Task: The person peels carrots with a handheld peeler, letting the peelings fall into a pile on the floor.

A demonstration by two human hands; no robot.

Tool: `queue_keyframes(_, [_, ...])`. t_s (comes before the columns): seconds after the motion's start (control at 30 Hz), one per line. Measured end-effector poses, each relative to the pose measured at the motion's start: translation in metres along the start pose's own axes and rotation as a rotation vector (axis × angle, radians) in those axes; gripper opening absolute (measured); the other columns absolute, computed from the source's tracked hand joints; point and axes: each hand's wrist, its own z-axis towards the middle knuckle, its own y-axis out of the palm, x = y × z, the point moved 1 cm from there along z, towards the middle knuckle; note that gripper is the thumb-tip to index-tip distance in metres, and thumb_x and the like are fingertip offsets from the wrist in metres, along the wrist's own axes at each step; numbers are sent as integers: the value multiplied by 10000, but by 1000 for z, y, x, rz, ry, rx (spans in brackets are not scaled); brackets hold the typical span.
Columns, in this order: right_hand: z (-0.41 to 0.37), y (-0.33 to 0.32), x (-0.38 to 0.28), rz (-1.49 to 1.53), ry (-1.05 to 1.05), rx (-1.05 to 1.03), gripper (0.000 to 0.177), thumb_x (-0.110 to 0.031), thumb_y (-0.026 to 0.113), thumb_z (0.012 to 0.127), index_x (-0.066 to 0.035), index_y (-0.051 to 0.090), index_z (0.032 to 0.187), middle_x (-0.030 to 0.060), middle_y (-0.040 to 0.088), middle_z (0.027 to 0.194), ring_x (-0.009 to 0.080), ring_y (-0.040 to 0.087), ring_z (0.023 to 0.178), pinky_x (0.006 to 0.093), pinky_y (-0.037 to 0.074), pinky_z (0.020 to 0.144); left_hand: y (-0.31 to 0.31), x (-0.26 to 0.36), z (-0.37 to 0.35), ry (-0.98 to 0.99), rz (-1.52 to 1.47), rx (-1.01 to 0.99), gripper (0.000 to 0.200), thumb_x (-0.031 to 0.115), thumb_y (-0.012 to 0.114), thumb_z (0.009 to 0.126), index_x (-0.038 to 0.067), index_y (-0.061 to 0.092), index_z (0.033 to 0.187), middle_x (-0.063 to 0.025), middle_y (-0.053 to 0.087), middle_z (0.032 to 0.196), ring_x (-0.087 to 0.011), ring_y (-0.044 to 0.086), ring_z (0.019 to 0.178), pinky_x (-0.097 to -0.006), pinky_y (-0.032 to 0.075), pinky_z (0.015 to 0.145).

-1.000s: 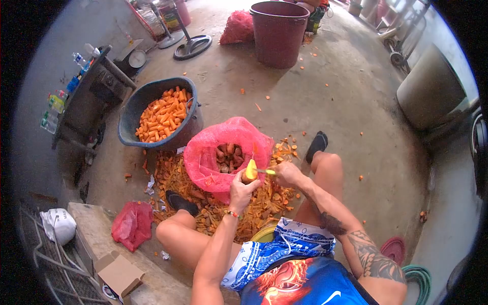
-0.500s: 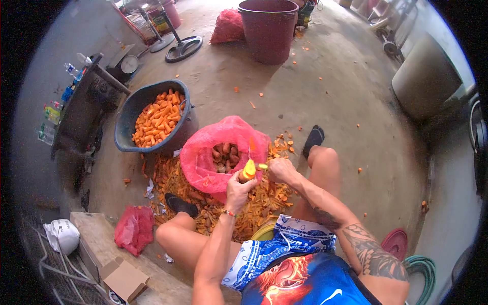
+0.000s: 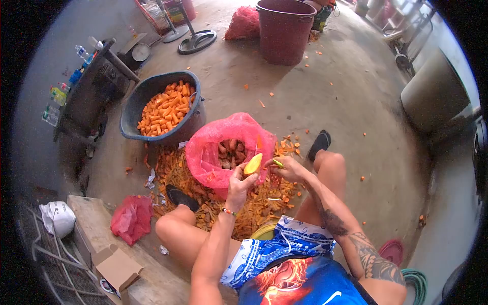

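Observation:
My left hand point(image 3: 238, 189) is closed round the lower end of a carrot point(image 3: 253, 164), whose upper part looks peeled and bright yellow-orange. To its right, my right hand point(image 3: 290, 169) grips a peeler point(image 3: 278, 163) with a yellow-green handle; its blade is too small to make out. A small gap separates the peeler from the carrot. Just beyond my hands stands an open pink mesh sack point(image 3: 203, 140) with unpeeled carrots point(image 3: 231, 151) inside. Orange peelings point(image 3: 218, 218) lie heaped on the floor around the sack and between my feet.
A dark tub point(image 3: 133, 133) of peeled carrots point(image 3: 168, 109) stands beyond the sack on the left. Farther back are a maroon bin point(image 3: 284, 35) and a full red sack point(image 3: 242, 24). At lower left lie a crumpled pink sack point(image 3: 132, 218) and a cardboard box point(image 3: 118, 267).
My right hand has turned, showing more of the peeler's handle, and sits a little farther right. The carrot now leans more to the right. The whole view has shifted slightly.

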Motion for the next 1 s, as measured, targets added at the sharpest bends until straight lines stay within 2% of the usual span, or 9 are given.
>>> queue_keyframes(0.1, [0, 9, -7, -86, -44, 6, 327, -137, 600, 913, -107, 682, 1228, 189, 727, 1046, 373, 704, 933, 460, 555, 814, 6, 4, 1, -8, -38, -44, 508, 76, 721, 890, -40, 518, 1341, -66, 640, 1186, -126, 627, 1037, -290, 533, 900])
queue_keyframes(0.23, [3, -6, 11, -312, 339, -45, 274, -206, 593, 959, -92, 673, 1196, 209, 716, 1040, 391, 690, 934, 470, 545, 820, 14, 8, 6, -54, -239, -104, 465, 177, 632, 940, -16, 518, 1348, -76, 633, 1199, -158, 631, 1024, -319, 539, 891])
queue_keyframes(0.3, [11, -17, 12, 6, 82, 242, 286, -199, 656, 948, -44, 612, 1185, 145, 702, 1027, 299, 686, 908, 428, 542, 808, 12, 13, -3, -101, -362, -94, 456, 285, 548, 996, 10, 516, 1358, -81, 629, 1192, -180, 635, 995, -339, 543, 875])
queue_keyframes(0.37, [13, -21, 15, 480, 279, 460, 355, -174, 730, 914, -53, 579, 1211, 116, 691, 1032, 270, 675, 941, 387, 535, 810, 5, 8, -3, -131, -376, -74, 452, 343, 456, 1030, 41, 515, 1361, -68, 638, 1128, -190, 629, 961, -352, 538, 836])
queue_keyframes(0.57, [7, 3, -7, -132, -93, 364, 451, -202, 798, 884, -86, 555, 1246, 104, 687, 1018, 214, 675, 887, 350, 547, 787, -4, -40, 15, -85, 17, 48, 405, 351, 404, 1061, 56, 605, 1250, -44, 654, 997, -146, 612, 808, -306, 504, 697])
queue_keyframes(0.7, [21, -19, 13, 397, 205, 595, 441, -217, 810, 859, -118, 573, 1218, 156, 686, 998, 265, 699, 874, 390, 540, 773, 3, -14, 6, -247, -194, 9, 367, 347, 424, 1059, 71, 632, 1185, -17, 669, 960, -112, 624, 780, -258, 500, 652])
queue_keyframes(0.73, [21, -17, 6, 3, 153, 557, 456, -228, 806, 860, -104, 559, 1223, 160, 696, 1010, 254, 707, 891, 394, 543, 767, 6, -19, 10, -216, -247, 66, 354, 333, 429, 1059, 70, 630, 1182, -23, 665, 960, -112, 638, 816, -252, 505, 661])
queue_keyframes(0.83, [3, 2, -27, -222, -88, 289, 449, -229, 800, 865, -86, 561, 1217, 145, 706, 1035, 213, 703, 898, 391, 542, 766, -1, -30, 15, -91, -58, 55, 351, 333, 431, 1061, 69, 634, 1170, -26, 668, 967, -118, 645, 824, -254, 507, 655])
queue_keyframes(1.0, [24, -12, 24, 299, 218, 587, 441, -92, 783, 859, -73, 532, 1221, 101, 673, 941, 197, 683, 865, 362, 537, 780, 0, -18, 10, -169, -160, 84, 327, 298, 443, 1070, 53, 653, 1122, -41, 675, 910, -125, 646, 730, -257, 502, 620])
